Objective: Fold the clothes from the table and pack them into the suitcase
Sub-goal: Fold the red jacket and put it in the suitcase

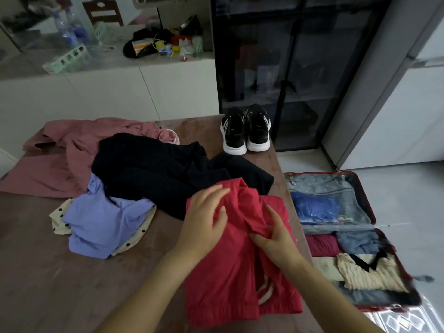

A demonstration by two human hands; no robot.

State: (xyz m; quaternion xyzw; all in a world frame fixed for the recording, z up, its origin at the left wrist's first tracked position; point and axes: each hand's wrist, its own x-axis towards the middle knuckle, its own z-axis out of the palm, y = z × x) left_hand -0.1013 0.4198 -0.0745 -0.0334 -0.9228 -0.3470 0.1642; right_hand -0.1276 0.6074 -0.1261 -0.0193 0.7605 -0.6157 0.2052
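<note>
1. Red quilted fabric garment (230, 272) is lying on the near right part of the brown wooden table (72, 284), just beside the open red-rimmed suitcase (366, 201) on the floor, which is already holding several folded pieces.
2. Left hand (204, 222) is resting on the garment's upper left area, fingers straight and relaxed, pressing the cloth flat.
3. Right hand (276, 234) is pinching a raised ridge of the red fabric between thumb and curled fingers; this ridge is possibly a sleeve, though the view is not settling it.
4. Step in hand, as judged: folding. Doing it well is calling for the flat hand anchoring the body while the pinched layer is being drawn across, smoothed, and squared with the hem.
5. Black knitted garment (153, 169), lilac shirt (103, 219) and dusty-pink garment (60, 159) are lying unfolded further left.
</note>
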